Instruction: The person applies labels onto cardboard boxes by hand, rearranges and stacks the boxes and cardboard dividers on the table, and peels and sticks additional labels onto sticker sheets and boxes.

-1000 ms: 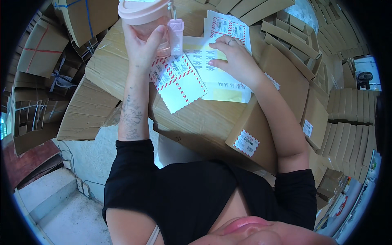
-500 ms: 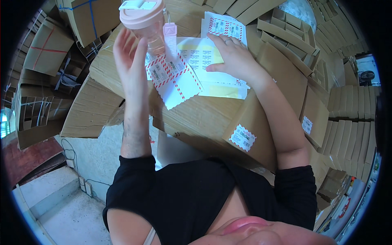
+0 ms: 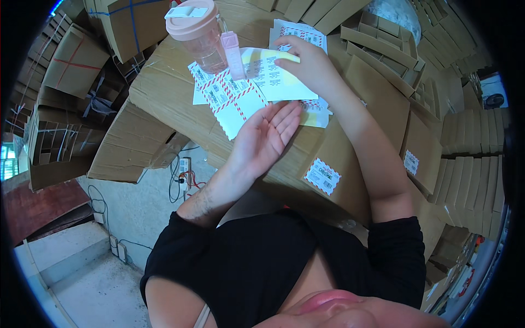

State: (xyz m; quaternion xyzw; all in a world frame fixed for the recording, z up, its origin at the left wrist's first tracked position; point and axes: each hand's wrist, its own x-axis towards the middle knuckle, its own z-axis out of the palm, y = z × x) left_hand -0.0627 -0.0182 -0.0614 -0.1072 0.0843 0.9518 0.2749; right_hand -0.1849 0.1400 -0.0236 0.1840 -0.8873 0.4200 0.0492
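My right hand (image 3: 313,64) holds the far right edge of a white printed sheet (image 3: 270,71), thumb over its face. The sheet bows up, with a yellowish patch at its far edge. My left hand (image 3: 268,134) lies palm up, fingers stretched out, by the sheet's near edge; nothing rests in it. Under and beside the sheet are white label sheets (image 3: 232,112) with red-striped borders. More striped labels (image 3: 306,36) lie beyond my right hand. A clear pink tumbler (image 3: 199,46) with a lid and a pink strap stands on the labels at the far left.
The sheets lie on a brown cardboard surface (image 3: 164,82). Closed cartons with labels (image 3: 322,176) stand at the right, with open divided boxes (image 3: 380,41) behind. Tied carton bundles (image 3: 71,63) are at the left. Cables and a power strip (image 3: 185,172) show below.
My left hand has moved from beside the tumbler to the right and nearer, turning palm up. My right hand has taken the sheet's edge and lifted it into a curve.
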